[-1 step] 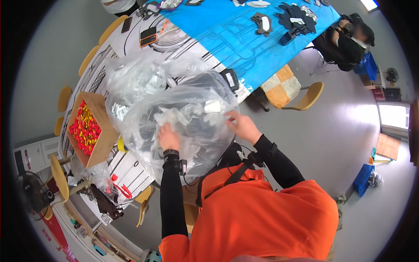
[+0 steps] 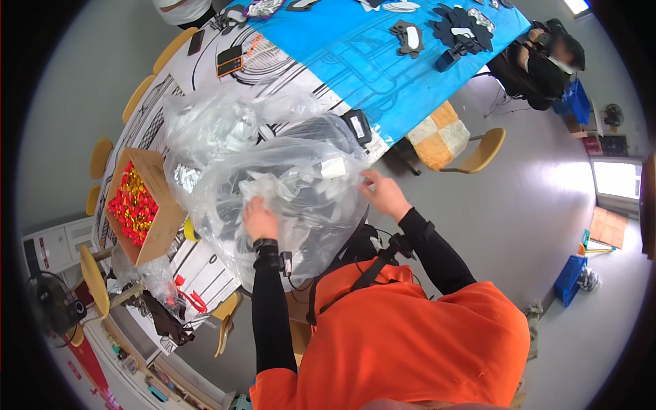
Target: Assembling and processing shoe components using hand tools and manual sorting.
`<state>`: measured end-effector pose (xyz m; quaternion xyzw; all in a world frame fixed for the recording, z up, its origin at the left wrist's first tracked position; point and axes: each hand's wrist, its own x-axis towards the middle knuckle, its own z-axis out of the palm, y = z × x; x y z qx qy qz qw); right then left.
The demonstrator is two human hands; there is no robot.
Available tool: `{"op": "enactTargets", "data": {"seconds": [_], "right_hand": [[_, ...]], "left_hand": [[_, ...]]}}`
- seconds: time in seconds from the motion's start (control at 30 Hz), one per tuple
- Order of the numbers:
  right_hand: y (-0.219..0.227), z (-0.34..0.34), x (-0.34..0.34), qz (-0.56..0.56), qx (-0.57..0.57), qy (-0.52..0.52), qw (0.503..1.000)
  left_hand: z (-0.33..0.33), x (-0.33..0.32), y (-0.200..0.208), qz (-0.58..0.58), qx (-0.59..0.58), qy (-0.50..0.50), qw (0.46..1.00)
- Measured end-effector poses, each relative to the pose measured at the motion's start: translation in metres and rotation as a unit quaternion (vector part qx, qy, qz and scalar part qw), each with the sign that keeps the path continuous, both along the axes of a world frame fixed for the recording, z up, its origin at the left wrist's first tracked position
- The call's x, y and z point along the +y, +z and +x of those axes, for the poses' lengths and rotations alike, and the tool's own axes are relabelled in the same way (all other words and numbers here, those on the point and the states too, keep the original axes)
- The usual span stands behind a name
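A large clear plastic bag (image 2: 225, 205) lies spread over the near part of the table, with dark shapes showing through its film. On its left half, my left hand (image 2: 260, 220) has its fingers curled into crumpled whitish plastic (image 2: 263, 188). My right hand (image 2: 385, 194) is at the bag's right edge, thumb and fingers pinched together on the film. Near the top of the bag a small white label (image 2: 333, 168) shows. What lies under my left fingertips is hidden by the folds.
Left of the bag stands a cardboard box (image 2: 158, 212) of red and gold pieces (image 2: 133, 205). A black box-shaped device (image 2: 357, 127) sits beyond the bag. Dark grey cut-outs (image 2: 408, 38) lie on the blue cover (image 2: 342, 61). A chair (image 2: 484, 152) and a seated person (image 2: 547, 65) are to the right.
My right hand has shifted slightly to the right at the bag's edge. My left hand has moved a little left and nearer to me.
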<state>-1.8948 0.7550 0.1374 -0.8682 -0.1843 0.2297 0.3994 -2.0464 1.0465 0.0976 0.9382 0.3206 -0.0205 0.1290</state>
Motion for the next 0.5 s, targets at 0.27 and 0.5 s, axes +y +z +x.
{"op": "enactTargets", "data": {"seconds": [0.27, 0.5], "right_hand": [[-0.046, 0.037, -0.006, 0.019, 0.145, 0.063, 0.987], [-0.042, 0.023, 0.044, 0.198, 0.426, 0.083, 0.879]], "left_hand": [[-0.127, 0.091, 0.030, -0.409, -0.511, 0.236, 0.719], [-0.167, 0.122, 0.056, -0.386, -0.494, 0.249, 0.738]]}}
